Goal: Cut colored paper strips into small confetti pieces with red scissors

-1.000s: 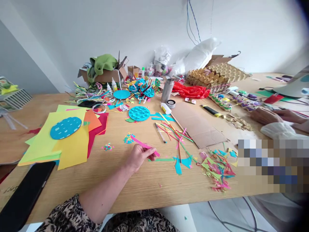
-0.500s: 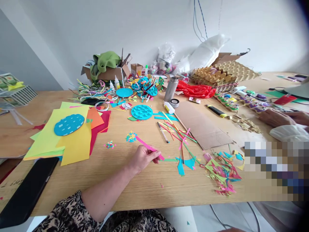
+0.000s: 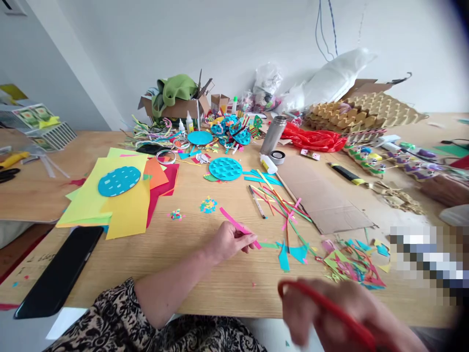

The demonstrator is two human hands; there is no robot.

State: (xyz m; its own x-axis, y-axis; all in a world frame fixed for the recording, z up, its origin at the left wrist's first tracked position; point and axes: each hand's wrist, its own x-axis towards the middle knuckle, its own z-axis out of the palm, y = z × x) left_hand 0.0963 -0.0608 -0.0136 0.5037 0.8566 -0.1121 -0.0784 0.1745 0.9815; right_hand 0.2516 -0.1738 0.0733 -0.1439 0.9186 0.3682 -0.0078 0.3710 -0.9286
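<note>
My left hand [image 3: 234, 240] is closed in a pinch on a narrow pink paper strip [image 3: 234, 221], held just over the wooden table. At the lower right my right hand [image 3: 330, 313] is smeared by motion, its fingers curled around red-handled scissors [image 3: 330, 305]; their blades cannot be made out. Beyond the left hand lie a pile of tiny paper bits [image 3: 208, 205] and a smaller pile [image 3: 176, 214]. Blue paper pieces [image 3: 298, 253] and a green strip [image 3: 269, 245] are just right of the left hand.
Coloured paper sheets [image 3: 126, 215] carry a spotted blue oval [image 3: 119, 181]; a black phone [image 3: 60, 274] lies in front. A blue dimpled disc [image 3: 225, 168], a pen [image 3: 257, 201], a steel flask [image 3: 274, 134], cardboard [image 3: 318, 195] and paper scraps [image 3: 353, 261] spread rightward. A co-worker's hand [image 3: 445, 188] is at far right.
My right hand has come up into view from the bottom edge with the red-handled scissors. My left hand still pinches the pink strip. The whole view has shifted a little leftward.
</note>
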